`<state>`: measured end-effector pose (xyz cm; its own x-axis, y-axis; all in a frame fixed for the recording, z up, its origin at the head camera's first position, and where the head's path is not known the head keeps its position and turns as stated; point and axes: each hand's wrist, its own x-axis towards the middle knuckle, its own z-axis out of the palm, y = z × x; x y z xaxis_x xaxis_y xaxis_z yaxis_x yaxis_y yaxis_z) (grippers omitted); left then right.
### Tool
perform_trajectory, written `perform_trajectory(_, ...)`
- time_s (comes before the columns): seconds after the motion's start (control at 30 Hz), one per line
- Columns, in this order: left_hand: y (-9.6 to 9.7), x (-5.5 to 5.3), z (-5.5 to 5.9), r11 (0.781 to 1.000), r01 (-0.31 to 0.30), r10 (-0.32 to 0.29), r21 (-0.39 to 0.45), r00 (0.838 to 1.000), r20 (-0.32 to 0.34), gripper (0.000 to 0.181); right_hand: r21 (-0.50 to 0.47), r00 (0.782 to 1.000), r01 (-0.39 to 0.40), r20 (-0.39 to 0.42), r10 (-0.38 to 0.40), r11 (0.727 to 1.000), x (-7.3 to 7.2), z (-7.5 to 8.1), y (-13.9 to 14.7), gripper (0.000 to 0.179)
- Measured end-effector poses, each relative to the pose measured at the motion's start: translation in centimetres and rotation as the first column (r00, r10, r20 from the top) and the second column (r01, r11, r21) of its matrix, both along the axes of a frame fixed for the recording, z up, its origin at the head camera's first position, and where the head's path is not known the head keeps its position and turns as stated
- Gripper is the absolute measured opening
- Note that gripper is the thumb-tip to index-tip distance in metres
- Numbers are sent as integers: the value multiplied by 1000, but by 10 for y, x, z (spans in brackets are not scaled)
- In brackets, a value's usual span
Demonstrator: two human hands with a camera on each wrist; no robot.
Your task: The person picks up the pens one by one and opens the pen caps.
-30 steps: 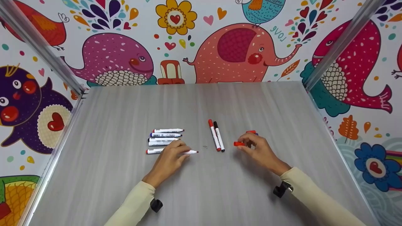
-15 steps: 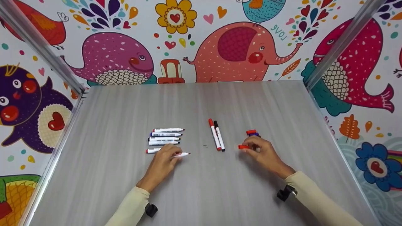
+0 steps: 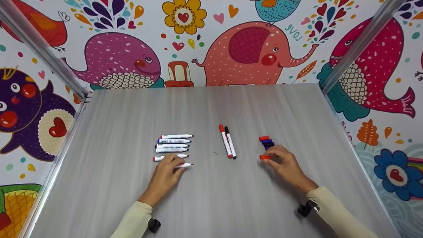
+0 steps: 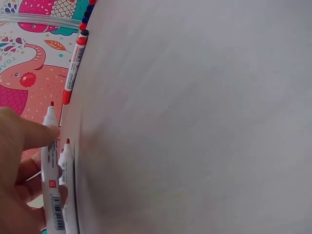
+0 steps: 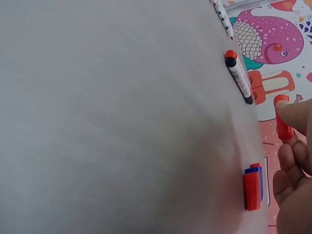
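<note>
My left hand [image 3: 165,172] grips a white marker [image 3: 185,165], uncapped, its reddish tip pointing right. In the left wrist view the thumb presses along the barrel of this marker [image 4: 52,190]. Just beyond it lies an uncapped red-ended marker [image 3: 158,158], partly covered by the fingers. Farther back, several uncapped markers [image 3: 173,145] lie in a column, tips to the right. With thumb and fingers, my right hand [image 3: 289,168] pinches a red marker cap [image 3: 264,157]. Close behind that hand stands a short line of red, blue and dark caps [image 3: 267,141], its near end partly hidden.
Between the hands, a capped red marker [image 3: 225,141] and a capped black marker [image 3: 231,142] lie side by side. Small dark strokes [image 3: 215,153] mark the grey table [image 3: 205,198]. A wall [image 3: 198,46] printed with cartoon animals borders its back edge.
Both hands have drawn apart: the left with its marker to the left and slightly nearer, the right with the red cap to the right and nearer. More of the cap line now shows.
</note>
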<state>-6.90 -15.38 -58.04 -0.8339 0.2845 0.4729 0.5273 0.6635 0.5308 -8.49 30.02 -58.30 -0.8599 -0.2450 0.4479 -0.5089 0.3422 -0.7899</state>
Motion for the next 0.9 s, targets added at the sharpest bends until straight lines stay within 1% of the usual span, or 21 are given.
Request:
perform_trajectory(0.17,-4,2,-3,1000,-15,16,-14,1000,14,27,13,999,43,-28,-43,999,2,-3,6,31)
perform_trajectory(0.27,-6,3,-5,1000,-23,23,-17,1000,5,28,23,997,63,-36,-63,998,2,-4,9,30)
perform_trajectory(0.43,-9,3,-8,999,-32,31,-34,999,-32,28,36,997,81,-16,-81,996,0,-7,16,28)
perform_trajectory(0.53,-10,2,-10,998,-41,38,-53,998,-51,27,45,995,95,-19,-94,994,-1,-10,20,28)
perform_trajectory(0.73,-11,0,-13,993,-60,54,-102,997,-61,25,43,993,115,1,-115,992,-1,-17,29,30)
perform_trajectory(0.9,-12,0,-14,987,-65,56,-147,996,-63,22,39,994,110,24,-111,993,0,-20,32,29)
